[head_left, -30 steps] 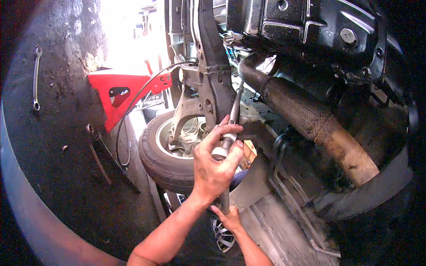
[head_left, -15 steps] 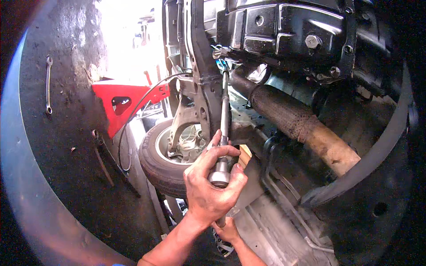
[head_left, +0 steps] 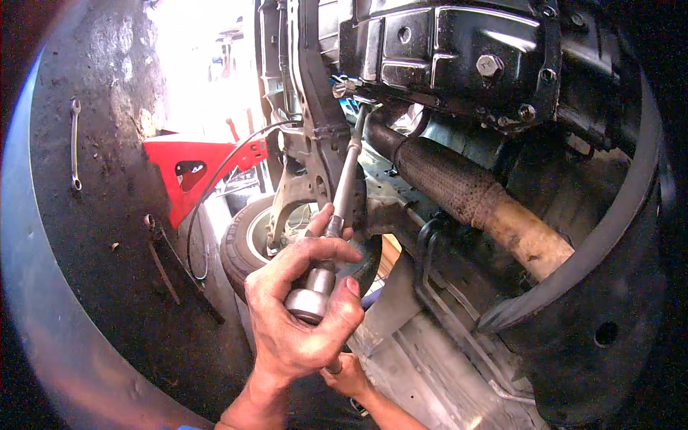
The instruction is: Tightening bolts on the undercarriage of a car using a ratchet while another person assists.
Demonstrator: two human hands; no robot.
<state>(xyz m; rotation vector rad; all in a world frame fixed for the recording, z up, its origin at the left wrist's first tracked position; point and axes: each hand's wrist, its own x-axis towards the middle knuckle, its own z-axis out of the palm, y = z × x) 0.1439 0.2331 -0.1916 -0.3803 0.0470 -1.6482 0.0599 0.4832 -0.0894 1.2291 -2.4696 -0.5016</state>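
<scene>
Left hand (head_left: 301, 326) curls round the ratchet wrench head (head_left: 307, 304); right hand (head_left: 351, 377) clasps the handle (head_left: 334, 367); the extension bar (head_left: 347, 179) slants up beside the exhaust pipe (head_left: 450, 173); probably heavy, rigid steel, best steadied at the head.

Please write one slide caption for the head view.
Below a vehicle's ribbed black pan, the left hand holds the round head of a silver metal wrench, the right hand its handle.

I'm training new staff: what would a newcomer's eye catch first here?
Low in the centre, the left hand and right hand hold a long silvery tool. Then the bright red bracket left of centre and the brown exhaust pipe slanting down toward the right.
</scene>
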